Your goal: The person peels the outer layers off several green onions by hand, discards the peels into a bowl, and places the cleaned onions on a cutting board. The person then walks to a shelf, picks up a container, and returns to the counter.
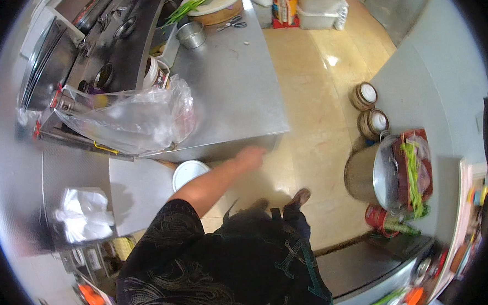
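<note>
My left hand [250,157] is blurred, its arm reaching across the view just off the near edge of the steel worktable [232,95]. Whether it holds anything cannot be told. Beneath the forearm is a round white lid or bucket top [190,174]. My right hand is out of view. On the worktable lie a clear plastic bag [143,120], a round metal pot [191,34], scissors [234,23] and a white-handled tub [156,74]. Green stalks [193,5] rest on a thick round chopping board [216,13] at the far end.
Right of me stands a large metal stockpot [363,175], with green vegetables [413,176] on a dark red board or tray over it. Two lidded crocks [364,95] stand by the wall. Plastic bins [319,14] sit beyond the table; white bags [86,214] lie at left.
</note>
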`<state>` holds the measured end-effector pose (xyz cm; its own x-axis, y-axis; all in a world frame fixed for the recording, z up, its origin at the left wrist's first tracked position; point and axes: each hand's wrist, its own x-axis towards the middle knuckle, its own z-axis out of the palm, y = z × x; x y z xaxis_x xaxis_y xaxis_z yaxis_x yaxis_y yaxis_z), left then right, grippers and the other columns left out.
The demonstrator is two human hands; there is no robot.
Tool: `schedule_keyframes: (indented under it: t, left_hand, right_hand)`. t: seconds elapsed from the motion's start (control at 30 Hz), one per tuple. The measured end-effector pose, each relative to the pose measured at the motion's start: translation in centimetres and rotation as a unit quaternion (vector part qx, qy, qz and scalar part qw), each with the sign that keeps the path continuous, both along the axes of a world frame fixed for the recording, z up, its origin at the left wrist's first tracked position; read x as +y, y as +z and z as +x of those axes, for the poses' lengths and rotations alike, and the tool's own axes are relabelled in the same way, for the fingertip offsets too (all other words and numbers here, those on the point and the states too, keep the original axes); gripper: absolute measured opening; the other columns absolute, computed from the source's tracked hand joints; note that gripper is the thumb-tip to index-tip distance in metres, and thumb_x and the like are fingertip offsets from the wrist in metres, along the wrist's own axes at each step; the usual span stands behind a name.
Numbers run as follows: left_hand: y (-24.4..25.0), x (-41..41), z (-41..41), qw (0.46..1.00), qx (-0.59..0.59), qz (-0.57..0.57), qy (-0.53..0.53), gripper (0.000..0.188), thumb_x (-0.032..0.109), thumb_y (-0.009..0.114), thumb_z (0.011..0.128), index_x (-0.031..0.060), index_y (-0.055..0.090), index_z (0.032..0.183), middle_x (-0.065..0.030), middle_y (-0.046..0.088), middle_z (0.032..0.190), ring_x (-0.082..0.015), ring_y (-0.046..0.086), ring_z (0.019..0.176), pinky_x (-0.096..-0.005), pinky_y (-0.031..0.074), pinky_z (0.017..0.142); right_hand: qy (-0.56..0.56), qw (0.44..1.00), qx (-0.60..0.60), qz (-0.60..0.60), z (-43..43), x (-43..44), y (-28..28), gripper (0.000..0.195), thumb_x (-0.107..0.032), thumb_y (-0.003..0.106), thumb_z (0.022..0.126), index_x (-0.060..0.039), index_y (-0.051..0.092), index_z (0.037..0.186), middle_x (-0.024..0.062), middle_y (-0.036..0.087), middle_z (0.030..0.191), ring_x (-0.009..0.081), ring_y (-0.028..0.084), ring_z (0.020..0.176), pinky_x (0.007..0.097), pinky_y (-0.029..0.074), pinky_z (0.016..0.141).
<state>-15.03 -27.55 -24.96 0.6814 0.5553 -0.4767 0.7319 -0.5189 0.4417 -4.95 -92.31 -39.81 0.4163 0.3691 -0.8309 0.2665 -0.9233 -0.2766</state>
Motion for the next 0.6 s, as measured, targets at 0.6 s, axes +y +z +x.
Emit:
schedule_keyframes:
  t: [0.6]
  left_hand:
    - [4.5, 9.0, -7.2, 0.795, 0.137, 0.155, 0.57, 0.062, 0.022, 0.056, 0.077, 0.0049, 0.039, 0.134, -0.0277, 0.052, 0.123, -0.0394, 0.051, 0.115, -0.0426, 0.041, 0.1]
  right_hand:
    - [0.035, 0.954, -0.079, 0.286, 65.5, 42.5, 13.4, 0.019, -0.02, 0.06, 0.084, -0.0032, 0.06, 0.092, 0.0037, 0.06, 0.072, 0.015, 0.055, 0.062, 0.0285, 0.045, 0.055]
